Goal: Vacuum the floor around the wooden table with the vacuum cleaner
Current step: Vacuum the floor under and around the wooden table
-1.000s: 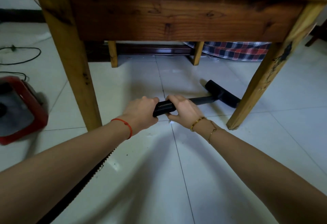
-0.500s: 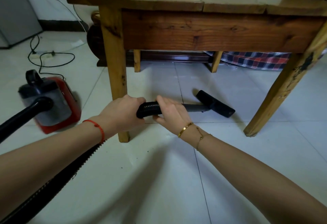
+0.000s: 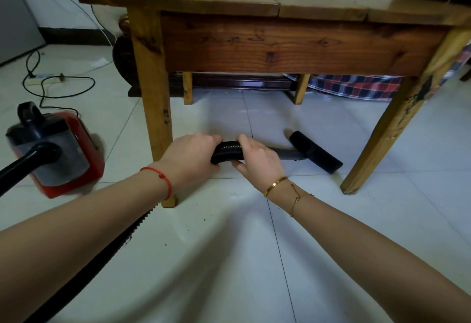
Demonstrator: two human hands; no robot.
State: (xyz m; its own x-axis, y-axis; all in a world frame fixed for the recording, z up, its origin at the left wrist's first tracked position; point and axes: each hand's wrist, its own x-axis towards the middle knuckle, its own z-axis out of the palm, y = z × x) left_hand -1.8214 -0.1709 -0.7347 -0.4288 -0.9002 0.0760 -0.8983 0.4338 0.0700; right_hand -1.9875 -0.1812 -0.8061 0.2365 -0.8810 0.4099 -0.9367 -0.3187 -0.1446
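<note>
Both hands, left hand [image 3: 190,160] & right hand [image 3: 257,160], fingers curled round ribbed hose [image 3: 226,153]; prob light, bendy, so grip nr stiff tube [image 3: 286,155].

No legible text, label, brand or number on anything here.

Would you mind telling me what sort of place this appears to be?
Probably a room in a home: a white tiled floor, a worn wooden table, a checked cloth behind it, and a red vacuum cleaner.
</note>
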